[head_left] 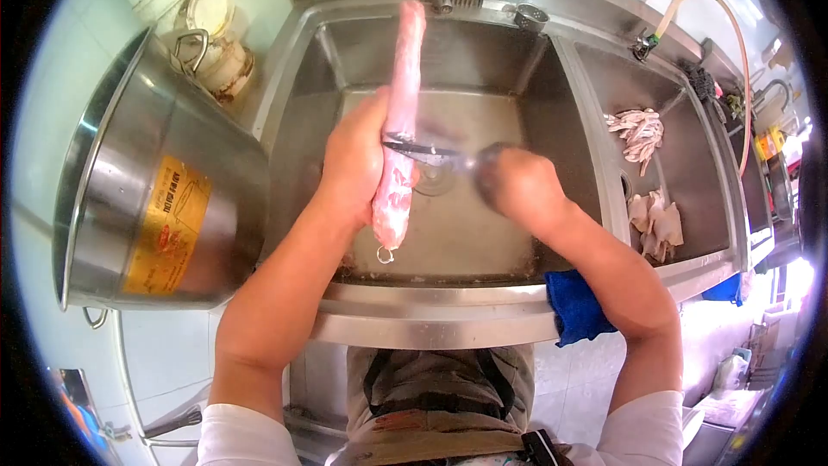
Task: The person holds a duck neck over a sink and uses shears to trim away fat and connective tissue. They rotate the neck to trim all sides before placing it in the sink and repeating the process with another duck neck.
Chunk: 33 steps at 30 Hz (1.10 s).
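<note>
My left hand (354, 155) is wrapped round a long, narrow piece of raw meat (403, 95) held over the large sink basin. The meat is pale pink above and redder, with white patches, lower down; a small pale loop hangs from its near end. My right hand (528, 190) is closed on the dark handle of a bladed tool (435, 155). The tool's metal blade lies across the meat, just beside my left hand. Blur hides its exact kind. Some left fingers are hidden behind the meat.
A steel sink (448, 246) surrounds the work. Its right basin holds a pile of pale strips (640, 134) and pale, flat pieces (657, 223). A big steel pot (112, 198) stands left. A blue cloth (576, 306) hangs over the front edge. A hose (746, 86) arches at the right.
</note>
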{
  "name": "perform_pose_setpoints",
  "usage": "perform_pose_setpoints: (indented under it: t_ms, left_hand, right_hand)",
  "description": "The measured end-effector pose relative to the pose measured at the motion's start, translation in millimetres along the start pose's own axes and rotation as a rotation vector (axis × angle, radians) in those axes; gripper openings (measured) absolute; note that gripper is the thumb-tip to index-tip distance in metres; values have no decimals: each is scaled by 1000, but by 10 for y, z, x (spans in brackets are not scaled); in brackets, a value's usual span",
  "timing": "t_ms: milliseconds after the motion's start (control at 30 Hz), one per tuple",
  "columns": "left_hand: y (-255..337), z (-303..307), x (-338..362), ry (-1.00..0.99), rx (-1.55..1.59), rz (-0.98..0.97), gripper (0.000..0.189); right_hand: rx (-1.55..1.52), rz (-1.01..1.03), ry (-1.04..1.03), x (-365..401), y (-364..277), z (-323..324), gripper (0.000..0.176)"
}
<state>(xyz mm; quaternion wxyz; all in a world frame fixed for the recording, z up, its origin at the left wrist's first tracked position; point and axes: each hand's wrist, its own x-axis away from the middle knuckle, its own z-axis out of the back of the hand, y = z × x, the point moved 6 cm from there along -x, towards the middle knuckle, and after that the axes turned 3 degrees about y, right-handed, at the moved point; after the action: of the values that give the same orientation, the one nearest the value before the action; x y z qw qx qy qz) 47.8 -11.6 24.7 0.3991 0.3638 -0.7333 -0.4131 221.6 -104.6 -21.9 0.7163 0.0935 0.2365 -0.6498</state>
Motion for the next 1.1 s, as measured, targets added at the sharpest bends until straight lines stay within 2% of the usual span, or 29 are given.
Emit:
perform_pose_setpoints:
  t_ms: [167, 200, 300, 400, 500, 600, 700, 800, 900, 1000, 1100]
  left_hand:
    - [-77, 51, -125, -1, 55, -13, 36]
    - [-80, 31, -128, -39, 131, 22, 35]
    - [-114, -41, -110, -160, 275, 130, 34]
    - [-203, -59, -122, -226, 243, 219, 31]
    - [-229, -27, -170, -279, 260, 201, 31]
    - [-175, -31, -140, -272, 204, 140, 35]
    - [-214, -63, -159, -247, 188, 128, 42]
    - [-198, -94, -122, -256, 196, 109, 47]
    - [-150, -115, -48, -215, 156, 89, 53]
    - [-74, -181, 39, -145, 165, 67, 58]
    - [-90, -140, 18, -194, 217, 130, 58]
  right_hand:
    - [-95, -92, -41, 30, 148, -180, 19]
    - [-133, -114, -51, -11, 128, -152, 18]
    - [-450, -351, -45, -57, 136, 50, 15]
    - [-386, -426, -184, -4, 277, -108, 14]
    - [-345, -405, -140, 40, 236, -129, 19]
    - [-360, -373, -223, 26, 112, -82, 26]
    - [-232, -235, -178, 33, 66, -132, 30]
    - [-200, -181, -115, 17, 28, -92, 33]
    - [-136, -156, -29, -4, -1, -108, 30]
    - [-82, -211, -120, -48, 113, -218, 24]
    - [-67, -141, -19, -56, 175, -213, 23]
